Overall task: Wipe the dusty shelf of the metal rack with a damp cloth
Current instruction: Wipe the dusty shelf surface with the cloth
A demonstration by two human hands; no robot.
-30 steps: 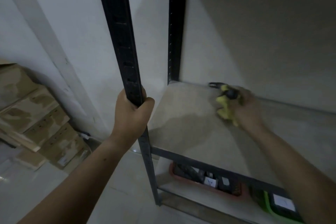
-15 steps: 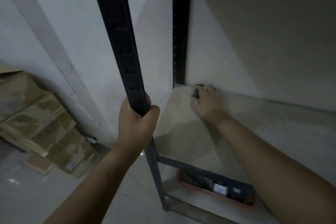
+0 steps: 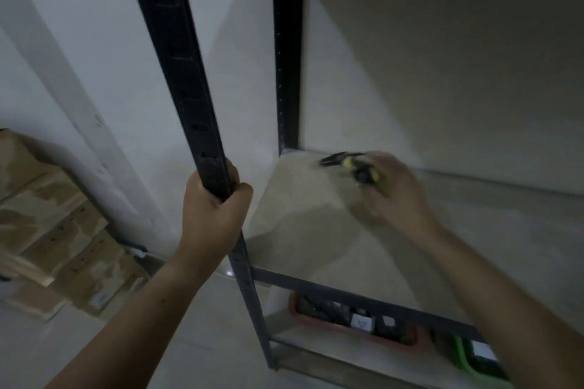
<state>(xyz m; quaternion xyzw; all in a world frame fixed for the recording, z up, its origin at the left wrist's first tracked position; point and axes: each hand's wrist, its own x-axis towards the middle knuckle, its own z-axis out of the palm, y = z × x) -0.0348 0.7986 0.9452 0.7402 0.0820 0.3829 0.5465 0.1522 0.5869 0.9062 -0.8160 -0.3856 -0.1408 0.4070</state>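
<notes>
While the left hand (image 3: 215, 218) is gripping the rack's front post (image 3: 186, 88), fingers wrapping tight around it, a reddish tray (image 3: 407, 342) is sitting on the lower shelf (image 3: 331, 354), holding dark items and small white-labelled pieces too dim to name. A green-rimmed container (image 3: 464, 357) is lying just right of it. The front rail (image 3: 363, 297) is hiding part of the tray. Cardboard boxes (image 3: 53, 230) are lying stacked at the left wall. The blurred right hand (image 3: 395, 196) is clutching the yellow-and-black cloth (image 3: 363, 169) on the dusty shelf (image 3: 316, 246), near its rear left corner.
</notes>
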